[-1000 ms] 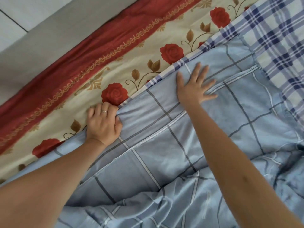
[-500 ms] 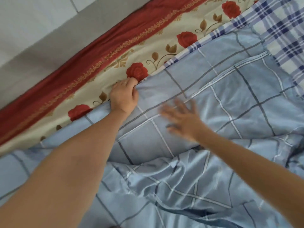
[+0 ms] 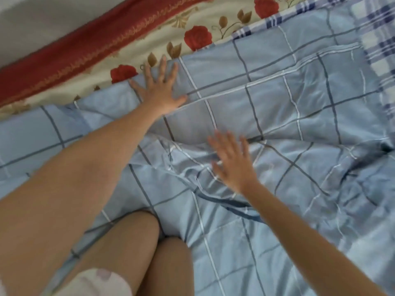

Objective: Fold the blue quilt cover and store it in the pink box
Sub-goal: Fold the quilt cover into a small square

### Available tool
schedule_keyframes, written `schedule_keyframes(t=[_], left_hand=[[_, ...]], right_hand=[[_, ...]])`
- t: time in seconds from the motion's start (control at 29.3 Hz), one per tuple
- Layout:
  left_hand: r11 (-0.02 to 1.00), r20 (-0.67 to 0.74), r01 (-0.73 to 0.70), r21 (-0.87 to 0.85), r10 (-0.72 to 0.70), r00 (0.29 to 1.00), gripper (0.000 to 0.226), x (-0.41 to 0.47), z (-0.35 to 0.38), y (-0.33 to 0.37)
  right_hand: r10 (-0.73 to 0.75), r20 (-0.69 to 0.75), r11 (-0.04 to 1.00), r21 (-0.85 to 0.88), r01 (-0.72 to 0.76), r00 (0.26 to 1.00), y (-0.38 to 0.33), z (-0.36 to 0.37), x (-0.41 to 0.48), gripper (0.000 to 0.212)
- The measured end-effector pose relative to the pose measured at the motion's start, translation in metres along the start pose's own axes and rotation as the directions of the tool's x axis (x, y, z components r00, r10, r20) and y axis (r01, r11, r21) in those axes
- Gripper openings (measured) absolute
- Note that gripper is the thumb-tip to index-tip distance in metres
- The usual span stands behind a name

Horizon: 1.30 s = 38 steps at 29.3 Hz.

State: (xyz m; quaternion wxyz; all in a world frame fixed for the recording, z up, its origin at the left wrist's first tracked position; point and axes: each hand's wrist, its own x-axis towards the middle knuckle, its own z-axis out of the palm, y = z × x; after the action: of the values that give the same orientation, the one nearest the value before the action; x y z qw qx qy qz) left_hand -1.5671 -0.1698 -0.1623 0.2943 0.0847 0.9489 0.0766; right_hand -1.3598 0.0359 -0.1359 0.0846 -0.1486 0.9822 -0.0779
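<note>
Left hand [image 3: 158,88] has let go of the edge; now flat, fingers spread, on light-blue checked fabric quilt cover [image 3: 277,103]; right hand [image 3: 233,165] open, blurred, over rumpled folds; cover lies under both hands.

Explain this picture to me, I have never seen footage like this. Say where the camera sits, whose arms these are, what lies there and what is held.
There is no machine here. A person works with two bare hands, and the one camera sits on their head, looking forward and down. That is why both arms reach in from below and the knees show at the bottom. The blue quilt cover lies spread, partly crumpled, over a rose-patterned sheet. A plaid cloth shows at top right. The left hand lies flat, fingers spread, near the cover's far edge. The right hand is open over the crumpled part, too blurred to tell whether it touches. Nothing is held.
</note>
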Motion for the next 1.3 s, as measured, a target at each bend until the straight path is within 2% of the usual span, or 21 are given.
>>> schedule_keyframes(t=[0.1, 0.17, 0.21, 0.24, 0.27, 0.31, 0.34, 0.38, 0.44, 0.48, 0.51, 0.55, 0.62, 0.68, 0.79, 0.82, 0.89, 1.03, 1.09, 1.2, 1.3], left_hand=[[0.999, 0.003, 0.007, -0.04, -0.007, 1.0, 0.081, -0.036, -0.006, 0.033], [0.975, -0.058, -0.213, 0.057, 0.217, 0.975, 0.076, -0.069, 0.005, 0.044], [0.911, -0.054, -0.394, 0.118, 0.402, 0.914, 0.074, -0.092, 0.012, 0.049], [0.792, -0.038, -0.587, 0.166, 0.6, 0.799, 0.074, -0.119, 0.022, 0.052], [0.623, -0.027, -0.755, 0.205, 0.774, 0.632, 0.072, -0.143, 0.039, 0.048], [0.408, -0.005, -0.879, 0.248, 0.908, 0.42, 0.067, -0.168, 0.057, 0.049], [0.225, 0.025, -0.927, 0.299, 0.97, 0.243, 0.062, -0.187, 0.074, 0.04], [0.113, 0.068, -0.933, 0.342, 0.987, 0.144, 0.06, -0.2, 0.09, 0.035], [0.174, 0.093, -0.884, 0.434, 0.967, 0.236, 0.067, -0.211, 0.107, 0.027], [0.281, 0.069, -0.841, 0.462, 0.934, 0.35, 0.069, -0.209, 0.108, 0.024], [0.372, 0.015, -0.804, 0.464, 0.904, 0.426, 0.065, -0.204, 0.111, 0.029], [0.448, -0.005, -0.772, 0.451, 0.866, 0.5, 0.06, -0.197, 0.106, 0.029], [0.509, -0.006, -0.768, 0.388, 0.835, 0.55, 0.047, -0.183, 0.1, 0.046], [0.577, -0.006, -0.757, 0.307, 0.797, 0.605, 0.037, -0.171, 0.083, 0.057], [0.817, -0.067, -0.575, 0.046, 0.577, 0.814, 0.033, -0.152, 0.053, 0.079], [0.871, -0.119, -0.49, -0.027, 0.484, 0.867, 0.029, -0.142, 0.039, 0.09], [0.902, -0.274, -0.419, -0.101, 0.38, 0.883, 0.029, -0.118, 0.018, 0.105], [0.901, -0.321, -0.383, -0.206, 0.307, 0.896, 0.026, -0.056, -0.014, 0.116], [0.907, -0.316, -0.371, -0.198, 0.299, 0.9, 0.024, -0.02, -0.031, 0.111], [0.934, -0.473, -0.291, -0.205, 0.166, 0.865, 0.027, 0.01, -0.055, 0.101], [0.943, -0.527, -0.329, -0.037, 0.261, 0.809, 0.03, -0.003, -0.055, 0.085]], right_hand=[[-0.014, 0.088, 0.995, 0.101, 0.005, 0.996, -0.04, 0.003, -0.082, 0.064], [0.18, 0.16, 0.96, 0.186, -0.208, 0.971, -0.055, 0.005, -0.122, 0.052], [0.34, 0.18, 0.89, 0.256, -0.378, 0.923, -0.059, 0.001, -0.138, 0.041], [0.553, 0.177, 0.734, 0.357, -0.577, 0.814, -0.063, -0.005, -0.152, 0.028], [0.745, 0.203, 0.492, 0.476, -0.729, 0.636, -0.066, -0.009, -0.153, 0.014], [0.895, 0.251, 0.178, 0.557, -0.811, 0.369, -0.066, -0.012, -0.162, 0.009], [0.954, 0.288, -0.114, 0.605, -0.788, 0.082, -0.064, -0.017, -0.16, 0.014], [0.948, 0.267, -0.308, 0.625, -0.717, -0.174, -0.061, -0.022, -0.162, 0.014], [0.806, 0.263, -0.543, 0.686, -0.485, -0.53, -0.05, -0.031, -0.159, 0.019], [0.696, 0.368, -0.65, 0.688, -0.322, -0.617, -0.046, -0.035, -0.151, 0.035], [0.596, 0.506, -0.732, 0.661, -0.164, -0.624, -0.04, -0.035, -0.153, 0.05], [0.513, 0.658, -0.806, 0.59, -0.046, -0.552, -0.034, -0.033, -0.148, 0.057], [0.415, 0.843, -0.871, 0.476, 0.118, -0.343, -0.017, -0.027, -0.153, 0.04], [0.374, 0.874, -0.883, 0.438, 0.17, -0.31, -0.002, -0.037, -0.149, 0.016], [0.414, 0.875, -0.856, 0.468, 0.221, -0.25, 0.031, -0.058, -0.141, 0.023], [0.502, 0.847, -0.801, 0.532, 0.276, -0.178, 0.047, -0.067, -0.133, 0.022], [0.683, 0.729, -0.693, 0.667, 0.273, -0.048, 0.078, -0.088, -0.112, 0.017], [0.798, 0.565, -0.556, 0.824, -0.106, 0.21, 0.152, -0.125, -0.045, 0.006], [0.799, 0.488, -0.402, 0.868, -0.29, 0.353, 0.186, -0.15, 0.0, 0.026], [0.805, 0.361, -0.151, 0.892, -0.426, 0.471, 0.209, -0.176, 0.05, 0.056], [0.798, 0.188, 0.195, 0.819, -0.54, 0.572, 0.184, -0.157, 0.07, 0.055]])
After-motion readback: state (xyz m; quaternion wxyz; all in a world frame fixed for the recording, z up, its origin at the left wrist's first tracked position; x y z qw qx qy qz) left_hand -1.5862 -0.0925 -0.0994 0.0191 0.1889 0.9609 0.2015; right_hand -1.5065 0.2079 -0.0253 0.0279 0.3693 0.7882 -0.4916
